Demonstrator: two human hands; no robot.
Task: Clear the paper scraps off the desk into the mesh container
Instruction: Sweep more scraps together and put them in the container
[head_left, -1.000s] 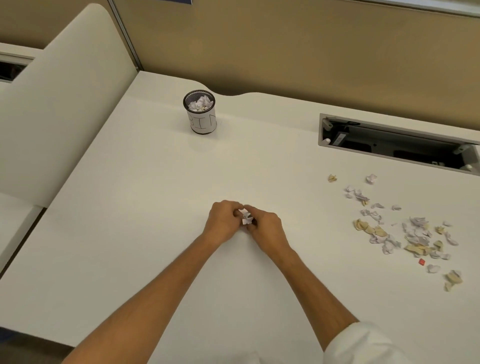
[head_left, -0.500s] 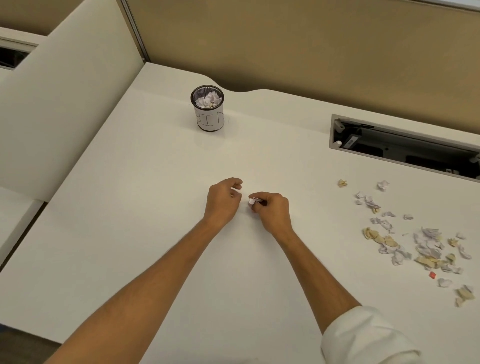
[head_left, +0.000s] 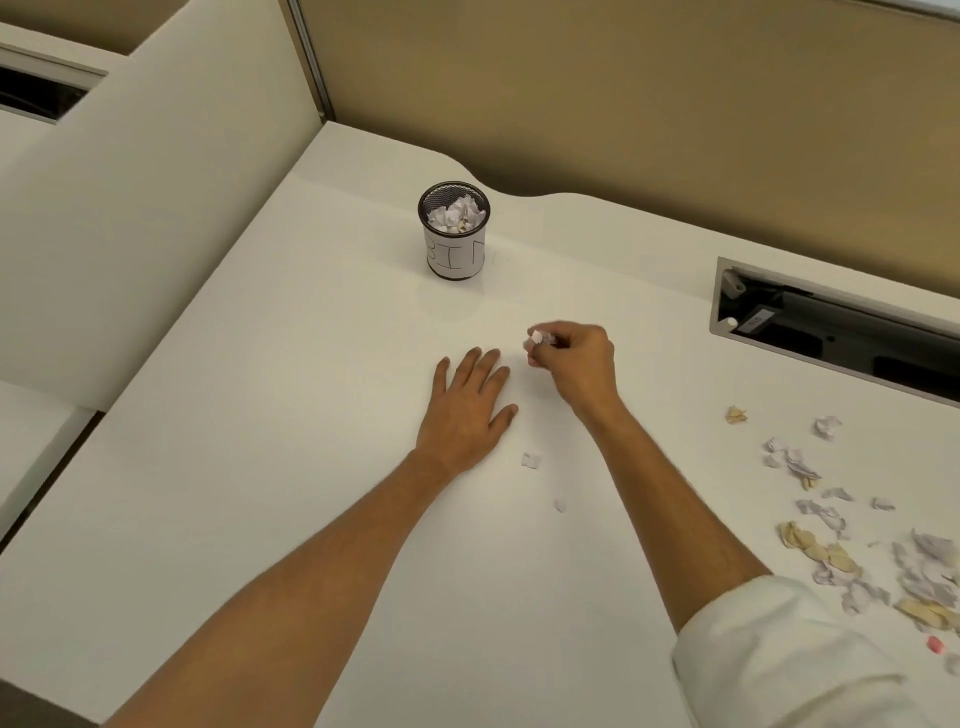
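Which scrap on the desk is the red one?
The small red scrap at the near right edge of the big pile, just beyond the white sleeve. Every other loose piece looks white or tan.

even warm indoor light, soft faint shadows, slight motion blur on right hand, wide-angle bending at edges.

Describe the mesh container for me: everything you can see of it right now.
The mesh container is a small round cup of dark wire mesh with a dark rim, standing upright near the desk's far edge, left of centre. A white paper band wraps its wall, hand-lettered "BIN". Crumpled white paper scraps, with a yellowish bit among them, fill it nearly to the rim. Neither hand touches it: the right hand, pinching a scrap, is nearer than the left hand, flat on the desk.
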